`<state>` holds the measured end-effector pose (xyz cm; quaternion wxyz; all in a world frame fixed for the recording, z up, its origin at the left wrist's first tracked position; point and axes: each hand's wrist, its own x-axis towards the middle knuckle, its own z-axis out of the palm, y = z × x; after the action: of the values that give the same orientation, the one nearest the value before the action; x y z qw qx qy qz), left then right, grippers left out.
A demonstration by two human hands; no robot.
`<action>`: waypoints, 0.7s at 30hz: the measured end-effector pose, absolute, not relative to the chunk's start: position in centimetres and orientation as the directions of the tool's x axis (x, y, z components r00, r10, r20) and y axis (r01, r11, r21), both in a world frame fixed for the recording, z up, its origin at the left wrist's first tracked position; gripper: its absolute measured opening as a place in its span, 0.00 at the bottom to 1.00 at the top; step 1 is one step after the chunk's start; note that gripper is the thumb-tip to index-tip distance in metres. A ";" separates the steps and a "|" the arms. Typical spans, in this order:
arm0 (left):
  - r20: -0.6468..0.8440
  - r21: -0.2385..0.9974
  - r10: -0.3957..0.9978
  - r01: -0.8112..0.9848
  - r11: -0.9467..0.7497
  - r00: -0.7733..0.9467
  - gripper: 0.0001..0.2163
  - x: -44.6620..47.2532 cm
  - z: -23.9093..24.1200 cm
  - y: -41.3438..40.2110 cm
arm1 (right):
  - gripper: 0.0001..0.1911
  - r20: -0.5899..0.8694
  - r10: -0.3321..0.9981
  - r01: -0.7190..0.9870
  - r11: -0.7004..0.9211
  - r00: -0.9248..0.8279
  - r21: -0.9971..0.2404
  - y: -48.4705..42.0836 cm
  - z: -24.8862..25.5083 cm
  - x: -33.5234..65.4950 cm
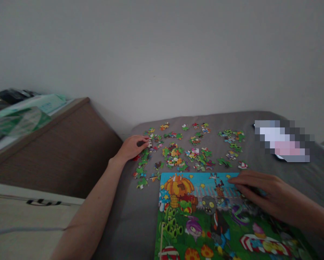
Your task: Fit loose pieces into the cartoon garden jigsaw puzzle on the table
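Note:
A picture puzzle board (pixel 202 191), printed with a zombie, pumpkin and garden plants, lies on the grey cloth in front of me. Loose jigsaw pieces (pixel 174 153) are scattered in small heaps beyond it. At the left edge of these heaps, my left hand (pixel 132 148) pinches a pale puzzle piece (pixel 150 143) between thumb and fingers. My right hand (pixel 265 189) hovers over or rests on the board's upper right part, thumb and fingertips drawn together. Whatever may be between those fingertips is too small to make out.
A phone-like object (pixel 282 142) with a blurred screen lies at the right on the grey cloth (pixel 132 220). On the left stands a brown cabinet (pixel 56 148) with plastic packets (pixel 34 108) on top. A plain wall (pixel 162 65) rises behind.

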<state>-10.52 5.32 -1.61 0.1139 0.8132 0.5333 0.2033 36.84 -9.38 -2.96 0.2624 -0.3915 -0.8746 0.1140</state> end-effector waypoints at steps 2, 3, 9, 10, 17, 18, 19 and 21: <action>0.200 0.407 0.916 0.821 -0.401 0.348 0.14 -10.5 -1.7 5.3 | 0.15 0.373 0.739 0.624 0.674 -0.561 -0.396 -9.4 -2.9 36.9; 0.196 0.413 0.917 0.819 -0.399 0.348 0.14 -10.6 -1.8 5.3 | 0.15 0.374 0.735 0.620 0.677 -0.565 -0.395 -9.3 -2.9 36.9; 0.169 0.465 0.931 0.806 -0.366 0.325 0.14 -11.0 -2.3 5.7 | 0.14 0.396 0.726 0.612 0.688 -0.562 -0.391 -9.2 -2.9 36.9; 0.166 0.471 0.934 0.806 -0.358 0.317 0.14 -11.1 -2.4 5.8 | 0.14 0.395 0.726 0.613 0.687 -0.563 -0.389 -9.2 -2.9 36.9; 0.151 0.514 0.951 0.801 -0.308 0.269 0.15 -11.1 -2.9 6.1 | 0.15 0.366 0.750 0.617 0.661 -0.550 -0.427 -9.3 -2.9 36.8; 0.153 0.521 0.954 0.800 -0.299 0.257 0.15 -11.1 -2.9 6.1 | 0.15 0.366 0.752 0.614 0.659 -0.549 -0.433 -9.3 -2.9 36.8; 0.156 0.527 0.958 0.799 -0.288 0.242 0.16 -11.1 -2.9 6.1 | 0.15 0.364 0.753 0.613 0.658 -0.549 -0.437 -9.3 -2.9 36.8; 0.156 0.539 0.965 0.800 -0.263 0.212 0.16 -11.4 -2.7 6.0 | 0.15 0.359 0.754 0.610 0.657 -0.551 -0.444 -9.3 -3.0 36.9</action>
<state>-11.37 6.05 -2.69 0.1740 0.7589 0.5814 0.2362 36.93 -9.27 -3.02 0.2669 -0.3917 -0.8701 0.1349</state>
